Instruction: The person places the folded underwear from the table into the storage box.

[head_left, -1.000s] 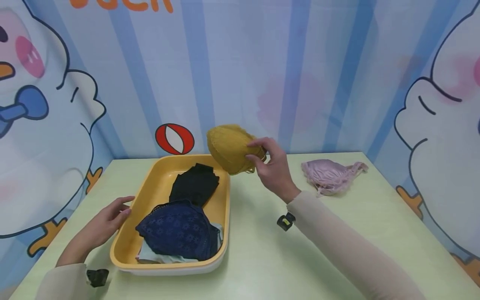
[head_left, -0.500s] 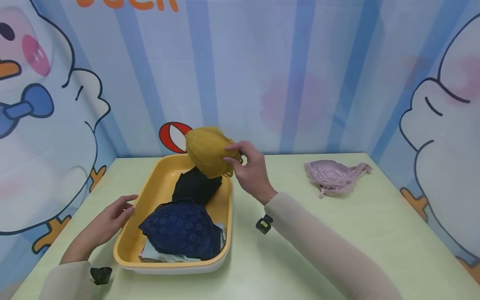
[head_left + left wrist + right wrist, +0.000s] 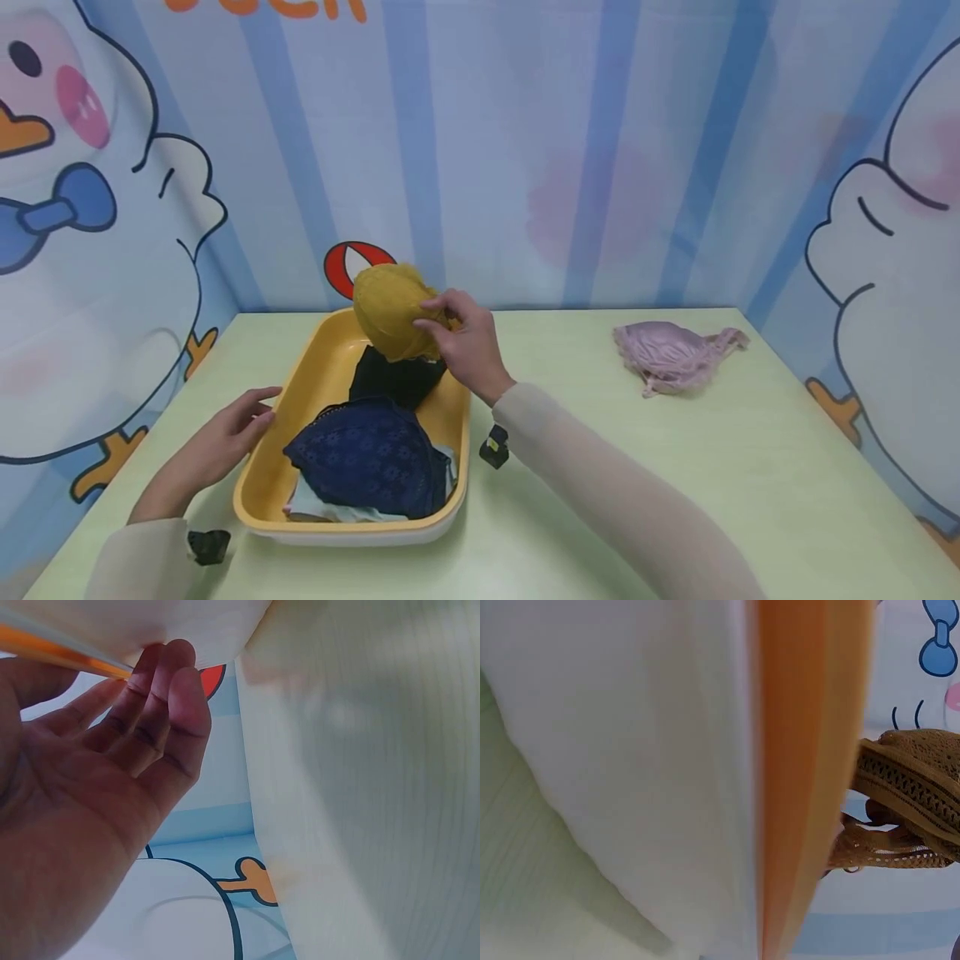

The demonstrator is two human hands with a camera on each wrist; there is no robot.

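A mustard-yellow bra [image 3: 390,312], cups folded together, hangs over the far end of the yellow tray [image 3: 258,500]. My right hand [image 3: 468,342] pinches its edge between thumb and fingers. The right wrist view shows its lace band [image 3: 911,780] beyond the tray's rim; the hand itself is hardly visible there. Inside the tray lie a black folded garment [image 3: 390,383], partly covered by the mustard bra in the head view, and a navy patterned bra [image 3: 371,454]. With relaxed fingers, my left hand [image 3: 228,437] rests against the tray's left side, fingertips [image 3: 180,656] at its white outer wall.
A pale garment [image 3: 337,508] lies under the navy bra. Off to the right on the light green table [image 3: 600,467] sits a lilac bra [image 3: 671,354]. A striped cartoon backdrop [image 3: 495,150] stands behind and along both sides.
My right hand has carried the mustard bra leftward and slightly down, from beside the tray's far right corner to over its far end. The left hand stays at the tray's side.
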